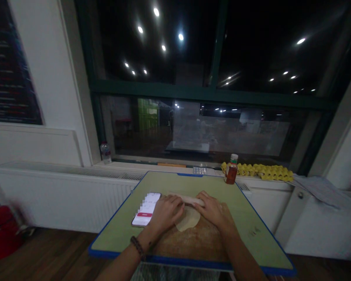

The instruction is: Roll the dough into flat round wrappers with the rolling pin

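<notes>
Both hands rest on a pale rolling pin (189,199) that lies crosswise over the far part of a flat round of dough (188,220). My left hand (169,209) is curled over the pin's left end. Over its right end lies my right hand (209,207), fingers bent round it. Beneath the dough is a brown wooden board (193,244) at the near side of the table. Just left of my left hand a phone (145,210) with a lit screen lies face up, partly covered by that hand.
The green table (251,222) has a blue edge. A bottle of red-brown liquid (231,169) stands at its far right corner. Yellow egg trays (260,171) and a clear bottle (105,152) sit on the windowsill. A red fire extinguisher (2,232) stands on the floor at left.
</notes>
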{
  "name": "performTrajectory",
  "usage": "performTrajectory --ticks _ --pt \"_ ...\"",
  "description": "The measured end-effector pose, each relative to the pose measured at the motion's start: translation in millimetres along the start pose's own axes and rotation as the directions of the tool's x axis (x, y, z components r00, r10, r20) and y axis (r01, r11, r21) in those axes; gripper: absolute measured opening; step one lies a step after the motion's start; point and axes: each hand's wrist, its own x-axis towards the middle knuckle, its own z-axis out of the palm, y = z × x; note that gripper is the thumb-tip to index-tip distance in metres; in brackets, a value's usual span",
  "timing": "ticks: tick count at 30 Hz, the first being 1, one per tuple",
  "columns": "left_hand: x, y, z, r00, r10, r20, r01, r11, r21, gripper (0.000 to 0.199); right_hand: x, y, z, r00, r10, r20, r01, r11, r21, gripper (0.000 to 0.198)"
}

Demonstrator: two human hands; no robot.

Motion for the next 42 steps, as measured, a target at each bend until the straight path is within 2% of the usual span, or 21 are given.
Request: performTrajectory --ticks 4,7,10,13,16,18,19,21,23,26,31,34,39,42 --pt "10 7 -10 0.994 0.003 -0.114 0.001 1.000 0.031 0.019 -7 -5 9 0.992 -0.114 0.047 0.111 0.992 0.054 0.023" --pt "20 12 1 0.991 -0.036 -0.128 0.041 0.998 0.040 0.023 -13 -3 16 0.985 -0.160 0.067 0.155 0.985 0.072 0.026" --pt "23 13 24 0.991 -0.121 -0.052 0.122 0.993 0.006 0.034 -17 1 21 0.982 -0.171 0.077 0.162 0.981 0.102 0.030" --pt "21 10 44 0.973 -0.212 0.086 0.215 0.976 -0.025 0.039 -14 3 21 0.979 -0.188 0.082 0.173 0.972 0.156 0.027" --pt "21 6 50 0.957 -0.240 0.161 0.249 0.968 -0.036 0.044 -2 4 20 0.992 -0.102 0.078 0.089 0.984 0.151 0.034" --pt "23 5 50 0.953 -0.239 0.186 0.250 0.968 -0.036 0.046 9 5 23 0.993 0.053 0.107 -0.057 0.998 0.032 0.046" --pt "24 5 49 0.950 -0.244 0.192 0.255 0.966 -0.032 0.047 13 4 26 0.983 0.114 0.147 -0.106 0.993 -0.059 0.046" --pt "25 7 50 0.943 -0.272 0.192 0.281 0.959 -0.021 0.049 20 3 34 0.969 0.166 0.185 -0.142 0.980 -0.137 0.040" --pt "25 8 53 0.937 -0.301 0.177 0.308 0.951 -0.013 0.052 23 0 42 0.967 0.177 0.184 -0.147 0.975 -0.168 0.036" --pt "25 8 55 0.932 -0.317 0.176 0.323 0.946 -0.002 0.054 19 -5 47 0.967 0.199 0.157 -0.156 0.955 -0.252 0.041" --pt "23 10 55 0.921 -0.296 0.253 0.300 0.954 0.025 0.054 6 -14 43 0.969 0.188 0.161 -0.129 0.939 -0.320 0.045" --pt "17 12 56 0.925 -0.251 0.286 0.252 0.967 0.034 0.054 -4 -22 39 0.965 0.232 0.126 -0.178 0.924 -0.339 0.047" --pt "1 16 61 0.974 -0.187 0.128 0.186 0.982 0.026 0.051 -23 -33 36 0.969 0.234 0.074 -0.198 0.922 -0.333 0.048" --pt "1 16 62 0.978 -0.176 0.115 0.174 0.984 0.025 0.051 -23 -32 36 0.974 0.212 0.076 -0.174 0.923 -0.344 0.048"
